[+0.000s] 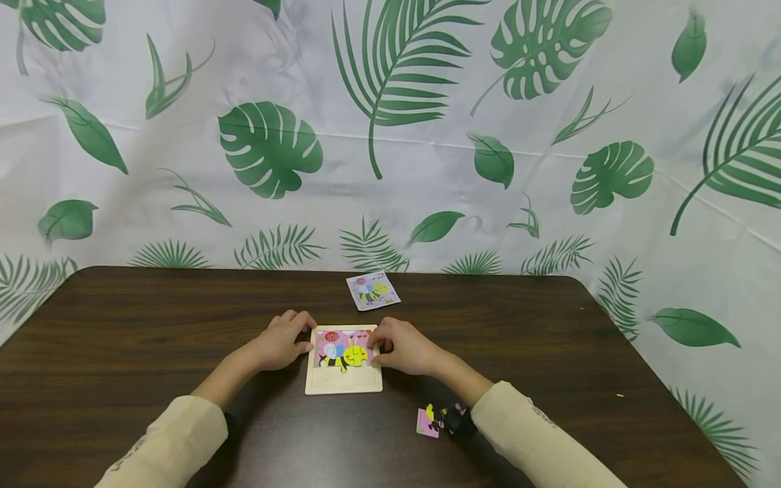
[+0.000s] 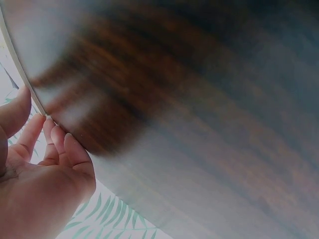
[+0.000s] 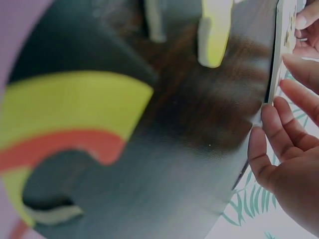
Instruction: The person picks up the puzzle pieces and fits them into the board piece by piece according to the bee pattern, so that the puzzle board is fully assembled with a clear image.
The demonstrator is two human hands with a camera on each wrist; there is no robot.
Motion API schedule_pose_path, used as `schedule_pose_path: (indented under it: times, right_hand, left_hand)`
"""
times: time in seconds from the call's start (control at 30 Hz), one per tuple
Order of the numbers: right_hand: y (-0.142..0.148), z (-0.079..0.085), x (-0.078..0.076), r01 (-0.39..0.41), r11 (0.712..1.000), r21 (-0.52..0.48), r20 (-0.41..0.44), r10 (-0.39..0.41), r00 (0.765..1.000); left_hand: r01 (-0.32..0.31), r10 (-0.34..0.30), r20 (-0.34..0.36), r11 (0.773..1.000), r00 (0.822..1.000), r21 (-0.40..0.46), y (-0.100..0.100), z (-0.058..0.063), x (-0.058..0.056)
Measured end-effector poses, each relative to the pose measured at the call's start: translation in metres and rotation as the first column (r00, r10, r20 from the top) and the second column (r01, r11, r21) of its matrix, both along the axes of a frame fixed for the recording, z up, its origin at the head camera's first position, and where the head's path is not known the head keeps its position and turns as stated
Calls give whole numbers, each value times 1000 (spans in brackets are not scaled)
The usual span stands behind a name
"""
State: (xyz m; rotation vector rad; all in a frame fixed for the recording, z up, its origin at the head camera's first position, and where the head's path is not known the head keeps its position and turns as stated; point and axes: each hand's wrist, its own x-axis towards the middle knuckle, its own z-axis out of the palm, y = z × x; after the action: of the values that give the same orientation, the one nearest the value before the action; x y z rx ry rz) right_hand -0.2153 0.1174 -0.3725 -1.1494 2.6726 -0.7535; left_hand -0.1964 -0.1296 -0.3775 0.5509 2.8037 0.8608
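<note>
A pale wooden puzzle board (image 1: 344, 383) lies on the table, its upper part filled with pieces of a bee picture (image 1: 354, 354); the lower strip is bare wood. My left hand (image 1: 281, 342) holds the board's left side, forefinger at the top corner and thumb lower on the rim. At the right side, my right hand (image 1: 405, 347) has its curled forefinger and thumb on a puzzle piece at the edge of the picture, mostly hidden by the fingertips. In the right wrist view, the other fingers (image 3: 284, 129) of that hand lie beside the board's edge.
Loose puzzle pieces (image 1: 428, 421) lie near the right forearm, partly hidden by a dark wrist device (image 1: 459, 421). A bee picture card (image 1: 373, 291) sits behind the board, near the table's (image 1: 183, 305) far edge. Beyond hangs a leaf-print cloth (image 1: 427, 183).
</note>
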Motion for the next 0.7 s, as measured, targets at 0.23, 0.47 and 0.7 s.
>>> schedule_pose_path:
  times: [0.23,0.47,0.7]
  right_hand:
    - [-1,1,1,20,1000,21,14,-20,1000]
    - [0,3,2,31,999,35,34,-33,999]
    - [-1,4,1,-4,999,42,37,3,999]
  left_hand:
    - [-1,1,-4,1000,1000,0,0,-1,0]
    - [1,-1,0,1000,1000,-3,0,1,0]
    - [-1,1,6,1000,1000,-9,1,2,1]
